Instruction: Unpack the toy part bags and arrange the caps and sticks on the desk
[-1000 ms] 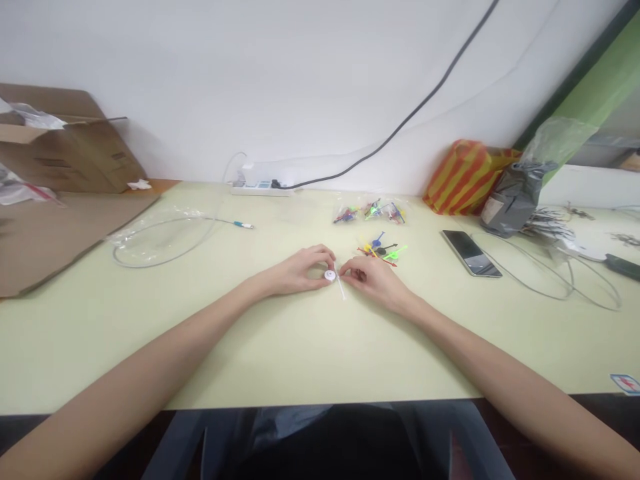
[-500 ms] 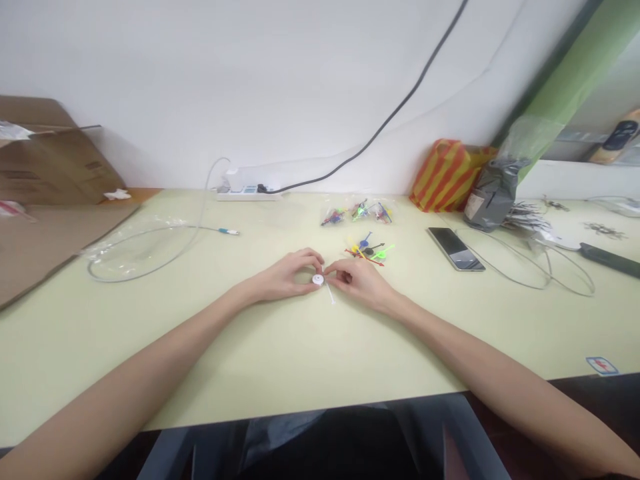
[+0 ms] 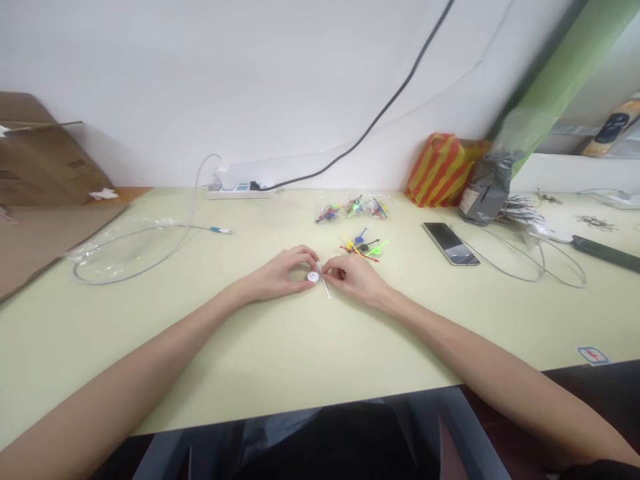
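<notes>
My left hand (image 3: 284,273) holds a small white disc (image 3: 313,277) between thumb and fingertips, just above or on the table. Close beside it, my right hand (image 3: 357,279) pinches a thin white plastic arrow (image 3: 327,291), whose lower end slants down toward me. The disc and the arrow are very near each other; I cannot tell whether they touch. Behind my right hand lies a loose pile of coloured plastic arrow spinners (image 3: 364,247), in blue, black, yellow, green and red.
Clear bags of coloured pieces (image 3: 354,208) lie farther back. A phone (image 3: 451,244) and loose cables are to the right, near a striped bag (image 3: 434,170). A power strip (image 3: 240,192) stands by the wall. At left are a white cable (image 3: 150,270) and a cardboard box (image 3: 50,160).
The whole view has shifted slightly, so things appear a little farther left. Both hands keep their hold on the disc and the arrow, and more of the arrow shows between them.
</notes>
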Motion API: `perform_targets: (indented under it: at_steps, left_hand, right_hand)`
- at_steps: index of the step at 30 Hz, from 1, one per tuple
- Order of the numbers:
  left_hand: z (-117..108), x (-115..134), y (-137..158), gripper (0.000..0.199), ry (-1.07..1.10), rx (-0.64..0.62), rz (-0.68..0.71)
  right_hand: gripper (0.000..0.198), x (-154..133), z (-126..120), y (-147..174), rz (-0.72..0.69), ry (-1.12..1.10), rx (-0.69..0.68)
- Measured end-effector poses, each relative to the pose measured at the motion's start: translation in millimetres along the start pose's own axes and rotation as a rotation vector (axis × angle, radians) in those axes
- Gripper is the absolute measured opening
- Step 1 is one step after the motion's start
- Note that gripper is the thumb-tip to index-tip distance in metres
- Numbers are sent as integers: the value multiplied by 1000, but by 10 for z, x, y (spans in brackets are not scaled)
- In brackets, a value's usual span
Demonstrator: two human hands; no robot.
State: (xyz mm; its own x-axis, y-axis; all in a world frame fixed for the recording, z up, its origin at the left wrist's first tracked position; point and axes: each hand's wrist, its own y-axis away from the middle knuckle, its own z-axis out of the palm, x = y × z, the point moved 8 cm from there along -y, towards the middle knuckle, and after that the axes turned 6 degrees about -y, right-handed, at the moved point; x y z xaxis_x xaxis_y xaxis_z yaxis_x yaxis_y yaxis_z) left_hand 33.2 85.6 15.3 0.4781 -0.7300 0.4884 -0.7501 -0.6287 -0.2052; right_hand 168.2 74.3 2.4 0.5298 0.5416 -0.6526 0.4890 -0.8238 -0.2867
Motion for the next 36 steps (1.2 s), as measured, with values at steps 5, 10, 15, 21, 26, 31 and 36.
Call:
perform_targets:
  at_steps: [5, 10, 15, 21, 26, 31, 36]
  left_hand:
    - [6, -1, 8, 21, -21, 22, -3]
    - [0, 8, 11, 22, -15, 29, -16]
    - [12, -9, 4, 22, -24, 21, -16]
    - [20, -16, 7, 18, -33, 7, -18]
    - [2, -8, 14, 29, -9, 5, -24]
    - [-8, -105, 58, 37, 50, 25, -139]
    - [7, -115, 85, 38, 111, 4, -196]
  right_hand:
    - [11, 18, 1, 4, 8, 18, -3]
    - [11, -12, -23, 5, 13, 21, -6]
    - [12, -12, 4, 10, 3, 7, -8]
    - [15, 85, -400, 25, -2, 149, 164]
    - [10, 324, -808, 37, 104, 315, 282]
    - [13, 378, -653, 8, 181, 312, 152]
    - [12, 321, -527, 14, 224, 316, 97]
